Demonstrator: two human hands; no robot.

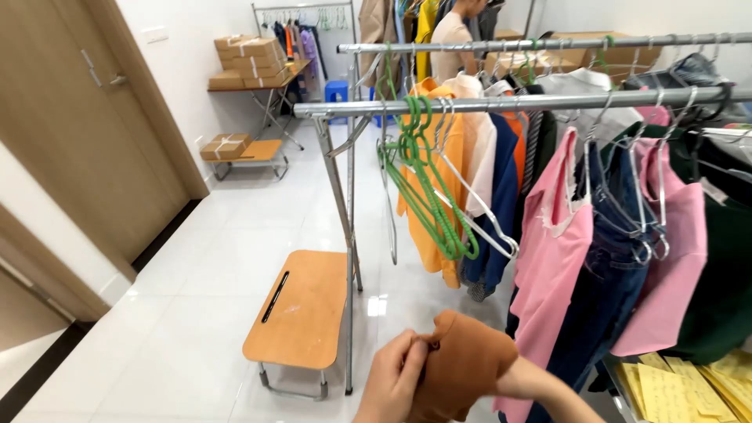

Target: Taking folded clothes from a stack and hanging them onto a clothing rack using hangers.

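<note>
Brown garment (462, 368) bunched between left hand (392, 384) and right hand (521, 380).

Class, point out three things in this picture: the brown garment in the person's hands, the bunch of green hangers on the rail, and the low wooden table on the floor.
brown garment (466, 364), head view, middle of the bunched cloth.
green hangers (427, 205), head view, on the slanting arms.
low wooden table (301, 309), head view, bare middle of its top.

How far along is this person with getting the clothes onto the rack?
Looks done: pink tops, denim and an orange garment already hang on the rail. In hand: both the left hand and the right hand grip a brown garment, not yet on a hanger. Left: empty green hangers and wire ones wait on the rail.
</note>
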